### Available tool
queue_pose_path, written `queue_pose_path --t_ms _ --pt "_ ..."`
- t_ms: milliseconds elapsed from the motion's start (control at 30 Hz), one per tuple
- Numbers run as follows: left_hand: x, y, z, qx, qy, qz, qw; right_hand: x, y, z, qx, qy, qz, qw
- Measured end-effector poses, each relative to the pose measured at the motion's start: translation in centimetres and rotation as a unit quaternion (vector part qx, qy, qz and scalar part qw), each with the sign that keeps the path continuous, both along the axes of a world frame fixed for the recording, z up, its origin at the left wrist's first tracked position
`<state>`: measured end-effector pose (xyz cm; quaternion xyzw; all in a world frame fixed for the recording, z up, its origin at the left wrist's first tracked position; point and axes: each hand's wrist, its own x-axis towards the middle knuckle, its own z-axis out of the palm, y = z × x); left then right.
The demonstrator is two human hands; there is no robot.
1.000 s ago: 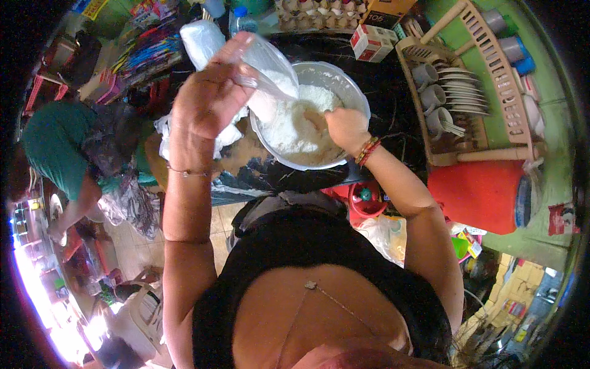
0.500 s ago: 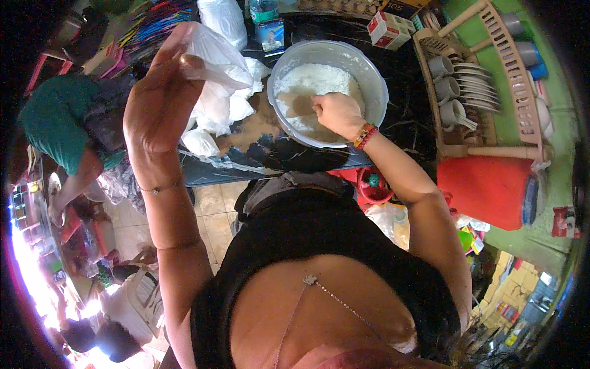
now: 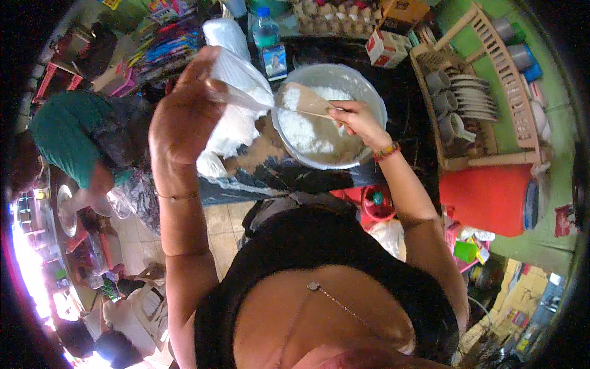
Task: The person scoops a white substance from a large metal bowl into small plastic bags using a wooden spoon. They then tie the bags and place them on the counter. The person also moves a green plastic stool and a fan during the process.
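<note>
My left hand point(image 3: 187, 117) is raised at the left, its fingers closed on a thin clear plastic bag point(image 3: 236, 77). The bag's mouth reaches toward the left rim of a large grey plastic basin point(image 3: 378, 126). White powder point(image 3: 313, 138), like flour, lies inside the basin. My right hand point(image 3: 357, 122) is over the basin, gripping a flat tan scoop point(image 3: 313, 103) by its narrow end. Some white powder rests on the scoop's left part, close to the bag. White filled plastic bags point(image 3: 236, 132) stand on the counter below my left hand.
The dark marbled counter point(image 3: 264, 175) has tan dust near the basin. Behind stand a bottle point(image 3: 265, 31), a small box point(image 3: 274, 63), egg trays point(image 3: 338, 18) and a carton point(image 3: 387, 49). A dish rack point(image 3: 433, 157) is at the right. Another person in green point(image 3: 67, 132) is at the left.
My right hand has lifted the scoop out of the powder, carrying some up beside the bag. The view has shifted, and my left hand still grips the bag.
</note>
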<state>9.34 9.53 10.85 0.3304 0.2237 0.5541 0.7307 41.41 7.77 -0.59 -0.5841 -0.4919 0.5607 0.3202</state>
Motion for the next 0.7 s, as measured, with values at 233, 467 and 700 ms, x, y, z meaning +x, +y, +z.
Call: queue_pose_path --t_ms 233,467,700 --pt "3.3 0.8 0.5 -0.113 -0.163 -0.047 0.979 -2.6 -0.3 8.8 0.482 -0.162 -0.105 0.855" --pt "3.9 0.4 1.2 -0.113 -0.168 -0.051 0.978 -2.1 -1.0 9.8 0.492 -0.235 -0.141 0.826" --pt "2.8 0.5 0.1 -0.070 -0.191 -0.131 0.970 -0.3 -0.2 1.3 0.367 -0.532 0.055 0.761"
